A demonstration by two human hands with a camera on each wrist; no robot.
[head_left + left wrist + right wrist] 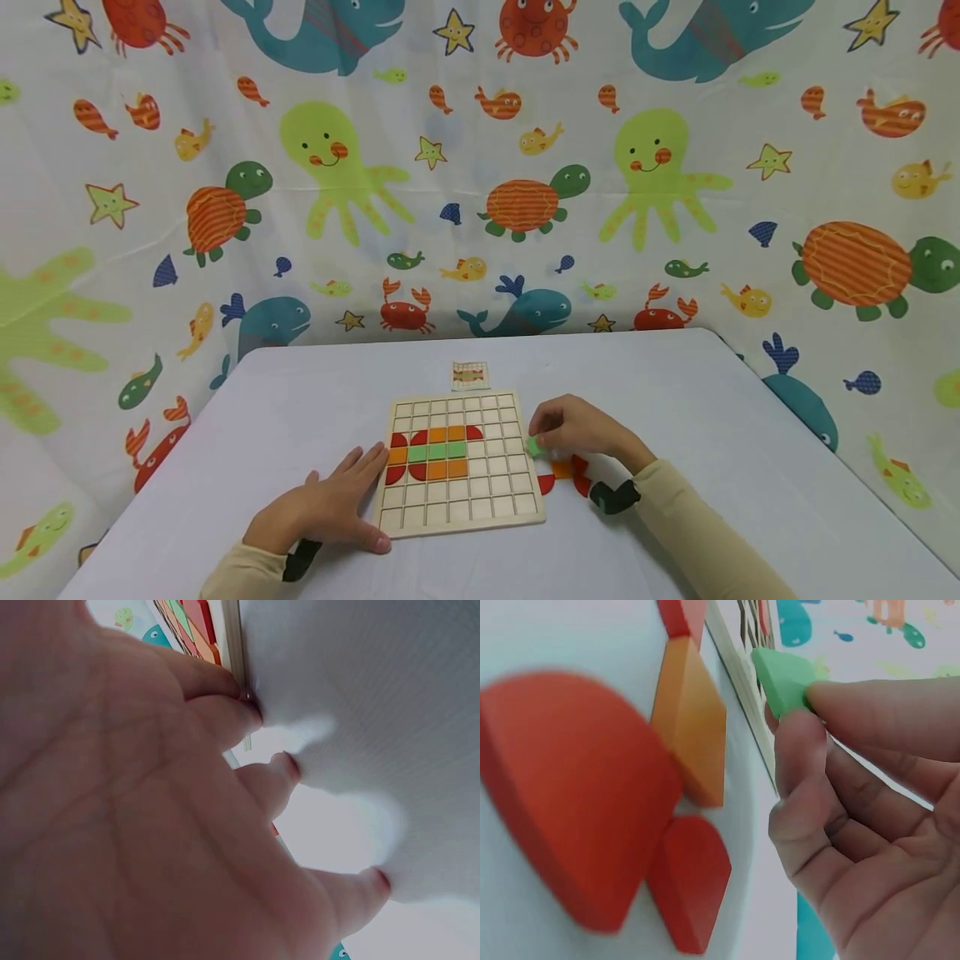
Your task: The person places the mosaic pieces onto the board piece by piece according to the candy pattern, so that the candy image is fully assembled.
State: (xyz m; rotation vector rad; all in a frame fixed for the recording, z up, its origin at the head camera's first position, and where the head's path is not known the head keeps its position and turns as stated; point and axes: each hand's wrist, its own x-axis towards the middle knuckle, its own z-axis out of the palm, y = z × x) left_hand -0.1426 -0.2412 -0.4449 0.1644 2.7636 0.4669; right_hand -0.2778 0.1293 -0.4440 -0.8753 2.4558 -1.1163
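A wooden grid board lies on the table, with red rounded, orange square and green square tiles set in its left and middle cells. My left hand rests against the board's left edge, fingers spread and thumb near the front corner. Thumb and fingers of my right hand pinch a green tile just beyond the board's right edge. Below that hand lie loose tiles: an orange square, a large-looking red rounded one and a smaller-looking red one.
Behind the board lies a small picture card with a grid pattern. The white table reaches back to a curtain printed with sea animals. Another red tile lies close to the board's right edge.
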